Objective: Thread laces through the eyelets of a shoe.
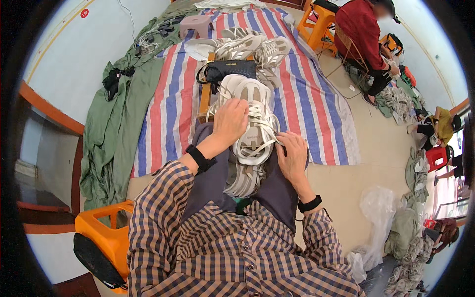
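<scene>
A white and beige sneaker (pixel 253 93) rests between my thighs, its toe pointing away from me and its tongue facing up. White shoelaces (pixel 255 110) cross its front, with loose strands running toward the right. My left hand (pixel 231 120) is closed against the sneaker's left side beside the laces; what its fingertips hold is hidden. At the right edge, my right hand (pixel 293 154) pinches a strand of the lace between thumb and fingers. Another pale shoe shows partly behind the sneaker's left side. More grey-white sneakers (pixel 243 180) lie below it between my legs.
Ahead, a black pouch (pixel 230 71) lies on a wooden frame (pixel 205 101), with piled sneakers (pixel 240 47) beyond on a striped sheet (pixel 170 114). An orange stool (pixel 101 225) stands left. A person in red (pixel 358 32) sits far right, near shoe heaps. Plastic bags (pixel 377 213) lie right.
</scene>
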The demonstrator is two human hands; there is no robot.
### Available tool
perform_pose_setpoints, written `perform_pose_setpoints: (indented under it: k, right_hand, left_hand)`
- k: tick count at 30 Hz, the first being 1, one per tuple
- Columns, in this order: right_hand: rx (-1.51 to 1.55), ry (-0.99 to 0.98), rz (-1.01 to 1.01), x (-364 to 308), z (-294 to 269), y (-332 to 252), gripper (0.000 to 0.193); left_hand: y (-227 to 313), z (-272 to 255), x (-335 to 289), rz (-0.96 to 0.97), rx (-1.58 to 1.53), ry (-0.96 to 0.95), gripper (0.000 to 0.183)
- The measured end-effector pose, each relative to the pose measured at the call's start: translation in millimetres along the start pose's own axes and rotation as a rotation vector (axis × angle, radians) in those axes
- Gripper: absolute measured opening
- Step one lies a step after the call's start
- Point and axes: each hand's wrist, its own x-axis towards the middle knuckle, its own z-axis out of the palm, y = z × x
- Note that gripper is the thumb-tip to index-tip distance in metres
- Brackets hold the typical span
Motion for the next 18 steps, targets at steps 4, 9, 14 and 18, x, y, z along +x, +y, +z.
perform_pose_setpoints:
  k: [4,9,14,18]
  right_hand:
    - [-0.005,-0.009,0.014,1,-1,-1,0.02]
    - [0.009,0.003,0.023,0,0,0,0.018]
    - [0.195,0.084,0.067,2,0,6,0.013]
    - [0.777,-0.036,0.508,7,-33,25,0.02]
  left_hand:
    - [2,-4,2,-0.045,-0.069,-0.019,0.016]
    - [-7,-16,-17,-0.282,-0.374,-0.042,0.021]
    - [-27,-49,-31,-0.549,-0.643,-0.108,0.016]
    - [-27,-62,-31,-0.718,-1.003,-0.007,0.01]
